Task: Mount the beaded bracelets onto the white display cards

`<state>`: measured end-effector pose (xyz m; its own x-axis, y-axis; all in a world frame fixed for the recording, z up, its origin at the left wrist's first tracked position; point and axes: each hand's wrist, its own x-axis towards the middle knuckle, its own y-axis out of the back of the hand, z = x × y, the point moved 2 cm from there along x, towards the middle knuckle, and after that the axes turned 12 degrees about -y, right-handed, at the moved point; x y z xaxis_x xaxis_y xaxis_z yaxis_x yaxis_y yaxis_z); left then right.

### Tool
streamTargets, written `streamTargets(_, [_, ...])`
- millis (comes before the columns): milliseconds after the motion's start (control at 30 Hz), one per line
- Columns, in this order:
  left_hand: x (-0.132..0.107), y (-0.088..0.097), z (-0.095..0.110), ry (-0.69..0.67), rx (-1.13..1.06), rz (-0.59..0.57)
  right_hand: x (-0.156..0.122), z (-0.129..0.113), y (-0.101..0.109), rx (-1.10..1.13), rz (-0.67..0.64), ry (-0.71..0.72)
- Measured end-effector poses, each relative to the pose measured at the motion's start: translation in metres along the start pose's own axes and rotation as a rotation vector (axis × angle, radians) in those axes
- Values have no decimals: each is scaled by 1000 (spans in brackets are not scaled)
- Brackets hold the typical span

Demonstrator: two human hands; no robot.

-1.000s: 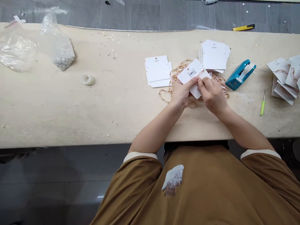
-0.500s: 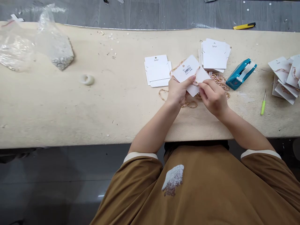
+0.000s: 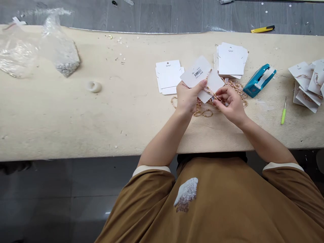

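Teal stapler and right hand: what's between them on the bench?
In the head view, a loose tangle of gold-tone bead chain lies between the right hand and the teal stapler.

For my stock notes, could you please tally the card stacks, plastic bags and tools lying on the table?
Stacks of white display cards: 3
Plastic bags: 2
Teal stapler: 1
Green-handled tool: 1
Total: 7
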<state>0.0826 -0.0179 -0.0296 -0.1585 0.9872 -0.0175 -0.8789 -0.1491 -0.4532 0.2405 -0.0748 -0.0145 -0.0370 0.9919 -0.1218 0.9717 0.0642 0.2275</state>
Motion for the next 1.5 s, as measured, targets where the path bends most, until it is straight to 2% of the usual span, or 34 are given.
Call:
streamTargets(67, [4, 3, -1, -34, 29, -19, 2, -6, 8, 46, 2, 31])
streamTargets(100, [4, 4, -2, -51, 59, -41, 3, -10, 14, 0, 33, 87])
streamTargets(233, [0, 1, 1, -120, 208, -179, 4, -26, 34, -366, 153, 477])
streamTargets(333, [-8, -3, 6, -172, 298, -251, 4, -31, 36, -533, 160, 683])
streamTargets(433, [-14, -8, 10, -216, 390, -300, 5, -31, 31, -611, 166, 765])
streamTargets(533, [-20, -12, 11, -200, 423, -340, 6, -28, 26, -619, 191, 786])
streamTargets(667, [-23, -14, 8, -123, 375, -337, 7, -25, 22, -539, 228, 796])
streamTargets(800, [-23, -14, 1, 16, 213, -318, 8, -23, 21, -469, 212, 711])
streamTargets(933, [-24, -13, 0, 35, 177, -293, 7, -21, 23, -466, 183, 674])
streamTargets(1067, [-22, -13, 0, 75, 170, -272, 9, -19, 31, -550, 66, 723])
streamTargets(1167, [-19, -12, -1, 181, 137, -285, 12, -20, 39, -556, -37, 768])
streamTargets(1300, [-18, -10, 1, 291, 170, -383, 15, -24, 49, -448, -90, 699])
streamTargets(1400, [-20, -12, 6, 289, 237, -509, 15, -24, 51, -452, -42, 619])
streamTargets(1500, [-21, -14, 10, 249, 240, -563, 16, -22, 52, -439, -49, 538])
